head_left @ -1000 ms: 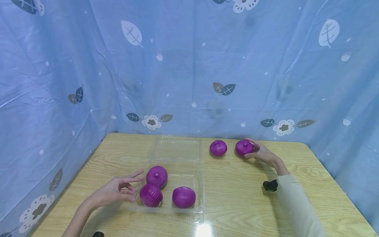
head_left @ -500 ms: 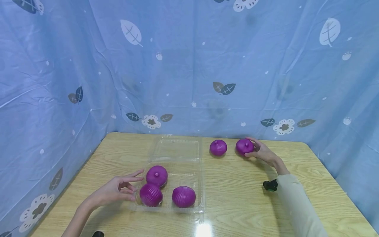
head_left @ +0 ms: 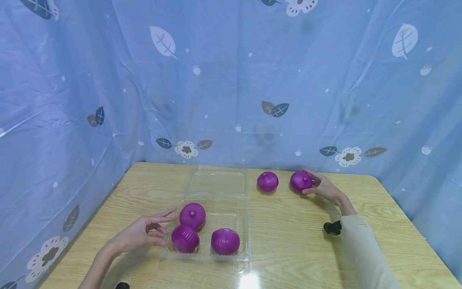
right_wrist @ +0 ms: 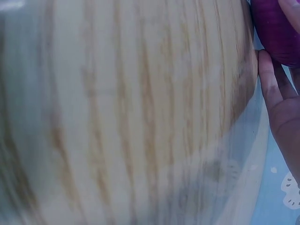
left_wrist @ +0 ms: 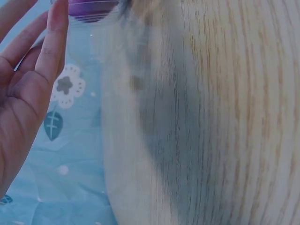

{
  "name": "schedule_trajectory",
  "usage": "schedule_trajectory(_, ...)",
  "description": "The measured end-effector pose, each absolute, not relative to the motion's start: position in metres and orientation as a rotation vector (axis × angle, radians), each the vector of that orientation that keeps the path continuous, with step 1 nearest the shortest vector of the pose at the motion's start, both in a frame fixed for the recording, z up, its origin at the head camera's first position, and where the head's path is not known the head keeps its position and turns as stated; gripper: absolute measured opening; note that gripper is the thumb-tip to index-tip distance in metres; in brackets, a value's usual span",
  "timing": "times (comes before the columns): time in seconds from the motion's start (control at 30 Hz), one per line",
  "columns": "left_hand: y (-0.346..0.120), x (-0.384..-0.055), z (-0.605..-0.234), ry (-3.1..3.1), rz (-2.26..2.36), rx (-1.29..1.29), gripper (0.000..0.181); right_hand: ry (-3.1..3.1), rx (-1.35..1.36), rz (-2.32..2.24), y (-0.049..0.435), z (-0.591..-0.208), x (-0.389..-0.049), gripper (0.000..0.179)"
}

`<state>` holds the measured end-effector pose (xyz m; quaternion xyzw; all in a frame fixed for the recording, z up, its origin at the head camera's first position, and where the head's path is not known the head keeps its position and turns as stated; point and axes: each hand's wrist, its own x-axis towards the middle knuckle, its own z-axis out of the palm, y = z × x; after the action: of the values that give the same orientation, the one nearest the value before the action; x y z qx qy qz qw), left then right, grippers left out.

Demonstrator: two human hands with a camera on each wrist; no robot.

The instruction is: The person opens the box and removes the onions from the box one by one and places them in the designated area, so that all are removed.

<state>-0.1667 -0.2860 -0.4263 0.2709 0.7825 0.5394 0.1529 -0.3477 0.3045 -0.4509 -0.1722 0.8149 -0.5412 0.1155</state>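
Observation:
My right hand [head_left: 326,190] grips a purple onion [head_left: 300,182] at the back right of the table, thumb on the near side and fingers behind it. In the right wrist view, fingers [right_wrist: 268,77] curve under the same onion [right_wrist: 276,33]. A clear plastic clamshell box [head_left: 231,218] lies with its lid open toward the back. It holds three onions: one behind [head_left: 193,216], one front left [head_left: 185,238] and one front right [head_left: 225,241]. My left hand [head_left: 138,233] is at the box's left rim, fingers loosely spread, holding nothing; the left wrist view shows the fingertips beside the rim.
Another purple onion [head_left: 268,182] sits on the wooden table [head_left: 288,241] between the box lid and my right hand. Blue patterned curtains [head_left: 238,80] hang along the back and sides. A black device [head_left: 332,228] is at my right wrist.
The onion in my right hand has tipped a little to the right, its stem now leaning toward the palm. My left hand and the box hold their places; the view shifts slightly.

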Motion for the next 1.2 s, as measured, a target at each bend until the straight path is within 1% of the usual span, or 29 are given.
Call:
schedule_trajectory(0.33, -0.284, -0.165, -0.425, 2.244, 1.544, 0.763, 0.064, 2.399, -0.507, -1.557, 0.306, -0.453, -0.348, 0.094)
schedule_trajectory(0.47, -0.283, -0.165, -0.424, 2.238, 1.54, 0.75, 0.063, 2.425, -0.487, -1.559, 0.307, -0.452, -0.347, 0.092)
schedule_trajectory(0.67, -0.284, -0.166, -0.424, 2.249, 1.531, 0.763, 0.065, 2.462, -0.471, -1.559, 0.3, -0.451, -0.346, 0.087)
schedule_trajectory(1.2, -0.284, -0.166, -0.424, 2.239, 1.528, 0.769, 0.064, 2.453, -0.514, -1.562, 0.293, -0.454, -0.343, 0.083)
